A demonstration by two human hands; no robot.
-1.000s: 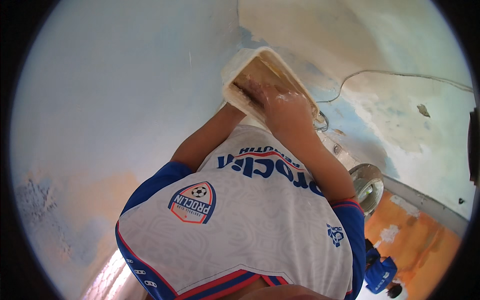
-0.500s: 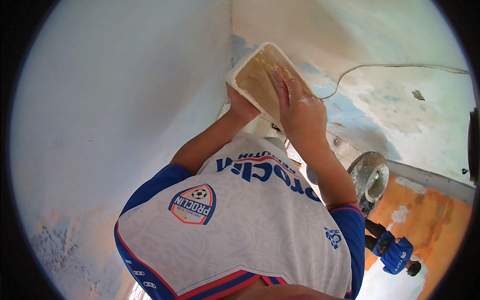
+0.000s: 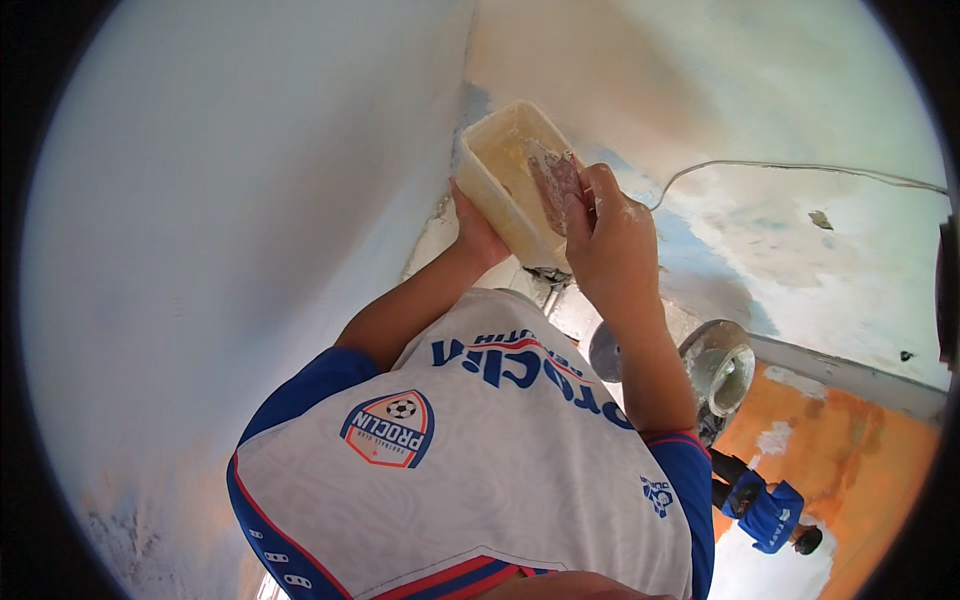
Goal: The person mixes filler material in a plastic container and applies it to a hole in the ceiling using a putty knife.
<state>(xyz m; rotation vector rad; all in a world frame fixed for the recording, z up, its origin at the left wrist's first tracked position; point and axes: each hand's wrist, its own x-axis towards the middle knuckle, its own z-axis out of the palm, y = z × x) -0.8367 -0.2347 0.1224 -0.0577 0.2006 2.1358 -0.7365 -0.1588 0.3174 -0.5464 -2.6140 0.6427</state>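
A cream rectangular plastic tub (image 3: 505, 215) is held up in front of my chest, tilted, with pale putty smeared inside. My left hand (image 3: 480, 232) supports it from its left side and underside, most of the fingers hidden behind it. In my right hand (image 3: 617, 230) is a flat reddish-brown putty scraper (image 3: 555, 185), its face coated with wet putty. The scraper is over the tub's opening, close to its right wall; whether it touches that wall I cannot tell. White putty specks cover my right knuckles.
A pale blue wall (image 3: 250, 180) meets a patchy plastered wall (image 3: 800, 260) in a corner behind the tub. A thin cable (image 3: 770, 165) hangs along the right wall. Lower right are a putty-stained bucket (image 3: 728, 378) and a person in a blue shirt (image 3: 772, 512) by an orange wall (image 3: 850, 440).
The tub has come slightly lower and its angle has changed, showing more outer side wall. My right hand has turned and raised the scraper, so its putty-coated face now shows.
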